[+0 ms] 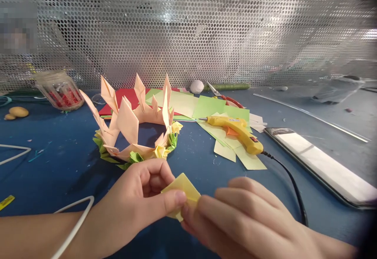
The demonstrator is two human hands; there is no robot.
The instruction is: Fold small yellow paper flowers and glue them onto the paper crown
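Observation:
A small yellow square of folded paper (pixel 186 184) is pinched between both hands, low in the middle of the view. My left hand (pixel 144 192) is closed on its left side, the thumb pressing flat on the paper's face. My right hand (pixel 244 215) grips its lower right edge with fingers curled, and the fingertips hide part of that edge. Just beyond my left hand stands a peach paper crown (pixel 129 121) with pointed folded spikes. Green paper leaves (pixel 136 157) and a yellow paper flower (pixel 161 152) sit round its base.
A yellow glue gun (pixel 235 129) lies on pale paper sheets (pixel 184 103), its black cord (pixel 290 172) running right. A phone (pixel 321 164) lies at right. Red-handled scissors (pixel 225 98) and a glass jar (pixel 60 90) stand near the perforated metal screen (pixel 165 27). A white cable (pixel 76 221) crosses my left forearm.

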